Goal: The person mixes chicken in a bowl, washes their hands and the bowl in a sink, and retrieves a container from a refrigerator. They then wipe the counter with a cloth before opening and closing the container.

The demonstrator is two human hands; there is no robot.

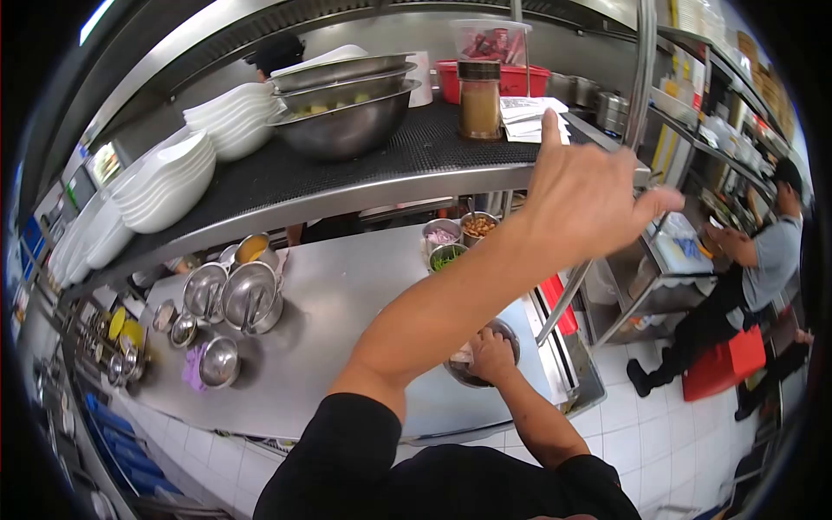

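My left hand (594,195) is raised over the right end of the upper shelf, little finger and thumb spread, the middle fingers foreshortened. Nothing shows in it. Behind it on the shelf lie white paper slips (530,117), beside a dark-lidded jar of brown powder (480,100). Lower down, my right hand (492,355) reaches into a metal bowl (472,380) on the worktop, fingers bent. A pale piece (463,354) lies at its fingertips; what the fingers grip is partly hidden. Above the bowl, partly behind my left forearm, are metal containers of chopped pink onion (441,232), green herbs (446,255) and brown pieces (477,226).
White dishes (169,182) and nested steel bowls (347,121) crowd the shelf, near a red tub (537,82). Metal bowls (251,295) stand on the steel worktop (338,295). A co-worker (767,251) stands at a right-hand counter, near a red bin (724,364).
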